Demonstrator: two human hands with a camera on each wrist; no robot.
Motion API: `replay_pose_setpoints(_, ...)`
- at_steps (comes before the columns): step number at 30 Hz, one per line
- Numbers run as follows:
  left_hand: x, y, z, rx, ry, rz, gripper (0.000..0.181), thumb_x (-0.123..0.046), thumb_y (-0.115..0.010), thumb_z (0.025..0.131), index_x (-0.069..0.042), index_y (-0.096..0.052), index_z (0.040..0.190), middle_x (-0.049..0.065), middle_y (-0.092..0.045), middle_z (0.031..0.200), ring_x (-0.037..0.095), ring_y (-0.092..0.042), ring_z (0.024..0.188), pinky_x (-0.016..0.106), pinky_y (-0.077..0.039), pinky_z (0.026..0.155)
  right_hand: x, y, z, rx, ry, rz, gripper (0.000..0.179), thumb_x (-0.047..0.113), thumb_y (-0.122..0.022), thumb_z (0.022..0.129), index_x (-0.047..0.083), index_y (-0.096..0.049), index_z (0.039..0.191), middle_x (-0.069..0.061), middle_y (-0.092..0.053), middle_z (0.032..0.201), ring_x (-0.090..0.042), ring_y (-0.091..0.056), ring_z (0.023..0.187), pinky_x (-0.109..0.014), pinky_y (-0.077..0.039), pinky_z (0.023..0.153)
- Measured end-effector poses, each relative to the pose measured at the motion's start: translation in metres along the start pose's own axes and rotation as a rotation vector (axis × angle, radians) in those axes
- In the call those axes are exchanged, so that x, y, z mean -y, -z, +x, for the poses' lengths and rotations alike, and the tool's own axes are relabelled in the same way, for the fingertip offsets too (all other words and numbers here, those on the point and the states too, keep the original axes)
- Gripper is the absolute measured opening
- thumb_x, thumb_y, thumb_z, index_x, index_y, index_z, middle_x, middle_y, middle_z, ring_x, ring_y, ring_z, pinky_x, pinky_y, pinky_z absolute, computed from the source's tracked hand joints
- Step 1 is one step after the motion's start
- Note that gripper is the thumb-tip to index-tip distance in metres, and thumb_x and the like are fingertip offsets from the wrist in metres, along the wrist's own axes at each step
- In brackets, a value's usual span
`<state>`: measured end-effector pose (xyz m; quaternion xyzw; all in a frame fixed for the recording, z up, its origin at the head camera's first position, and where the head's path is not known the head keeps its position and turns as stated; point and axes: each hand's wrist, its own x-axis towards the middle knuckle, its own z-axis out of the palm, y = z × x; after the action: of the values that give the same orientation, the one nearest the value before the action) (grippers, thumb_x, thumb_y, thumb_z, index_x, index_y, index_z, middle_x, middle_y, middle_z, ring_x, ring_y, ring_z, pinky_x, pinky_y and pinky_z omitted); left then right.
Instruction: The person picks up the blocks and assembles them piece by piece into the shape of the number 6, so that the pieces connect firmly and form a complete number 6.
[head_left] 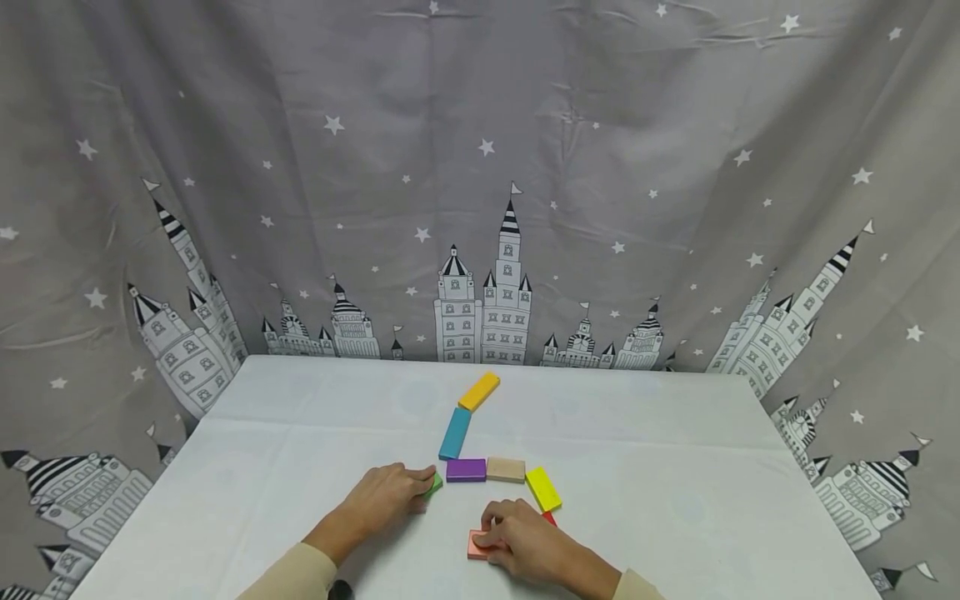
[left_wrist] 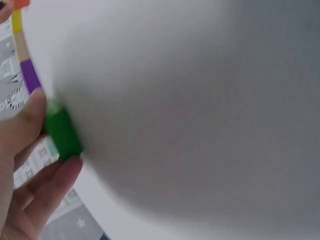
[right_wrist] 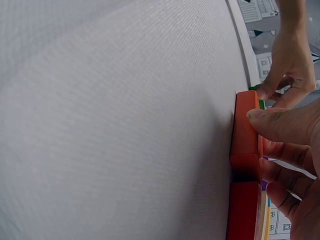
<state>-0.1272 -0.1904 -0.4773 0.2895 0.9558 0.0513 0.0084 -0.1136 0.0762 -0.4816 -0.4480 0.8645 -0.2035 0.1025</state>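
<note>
My left hand (head_left: 387,495) pinches a green block (left_wrist: 62,131) between thumb and fingertips, just left of the purple block (head_left: 467,471). My right hand (head_left: 527,540) grips an orange-pink block (right_wrist: 245,125), its thumb on the near side and fingers on the far side. In the right wrist view, one end of this block stands right by a red block (right_wrist: 243,210). From the head view, the right hand hides most of the red block and part of the orange-pink one.
A tan block (head_left: 506,470) adjoins the purple one, with a yellow block (head_left: 543,489) to its right. Behind them a blue block (head_left: 454,433) and an amber block (head_left: 479,391) lie end to end. The white table (head_left: 660,450) ends at a grey castle-print curtain (head_left: 600,167).
</note>
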Motion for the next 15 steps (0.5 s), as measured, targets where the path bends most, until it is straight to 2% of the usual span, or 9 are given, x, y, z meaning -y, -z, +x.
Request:
replay_pose_setpoints(3, 0.0029, 0.0044, -0.0003, 0.095, 0.010, -0.069, 0.052, -0.021, -0.078, 0.078, -0.013, -0.064, 0.127, 0.000, -0.061, 0.132, 0.009, -0.052, 0.075, 0.026, -0.050, 0.063, 0.0001, 0.0000, -0.0006, 0.012, -0.012, 0.006, 0.029, 0.020, -0.074, 0.086, 0.017, -0.072, 0.115, 0.010, -0.061, 0.104, -0.003, -0.049, 0.088, -0.018, -0.044, 0.081)
replay_pose_setpoints(5, 0.0050, 0.0056, -0.0007, 0.130, 0.014, -0.096, 0.056, -0.017, -0.080, 0.076, -0.014, -0.063, 0.129, -0.001, -0.058, 0.136, 0.009, -0.050, 0.078, 0.026, -0.050, 0.065, -0.0001, -0.0003, -0.0007, 0.013, -0.010, 0.004, 0.029, 0.020, -0.074, 0.086, 0.017, -0.072, 0.115, 0.010, -0.061, 0.104, -0.003, -0.049, 0.089, -0.019, -0.044, 0.082)
replay_pose_setpoints(8, 0.0065, 0.0062, -0.0013, 0.118, -0.019, -0.045, 0.056, -0.017, -0.081, 0.076, -0.014, -0.063, 0.129, -0.001, -0.058, 0.135, 0.014, -0.055, 0.084, 0.030, -0.054, 0.071, -0.0008, -0.0007, -0.0006, 0.007, 0.001, -0.001, 0.029, 0.019, -0.074, 0.086, 0.017, -0.072, 0.115, 0.010, -0.061, 0.104, -0.003, -0.050, 0.089, -0.018, -0.044, 0.082)
replay_pose_setpoints(11, 0.0063, 0.0064, -0.0011, 0.081, -0.048, 0.028, 0.054, -0.024, -0.079, 0.077, -0.015, -0.064, 0.128, 0.000, -0.060, 0.133, 0.018, -0.060, 0.087, 0.032, -0.054, 0.075, -0.0010, -0.0009, -0.0001, 0.005, 0.004, 0.004, 0.029, 0.019, -0.074, 0.086, 0.017, -0.072, 0.116, 0.010, -0.061, 0.103, -0.002, -0.049, 0.088, -0.017, -0.044, 0.081)
replay_pose_setpoints(15, 0.0060, 0.0053, -0.0001, 0.048, -0.049, 0.074, 0.054, -0.032, -0.077, 0.077, -0.017, -0.065, 0.127, -0.001, -0.063, 0.129, 0.011, -0.055, 0.075, 0.027, -0.052, 0.067, -0.0001, -0.0009, 0.0001, 0.019, -0.019, 0.018, 0.028, 0.020, -0.074, 0.086, 0.018, -0.072, 0.115, 0.011, -0.060, 0.104, -0.002, -0.049, 0.088, -0.018, -0.044, 0.082)
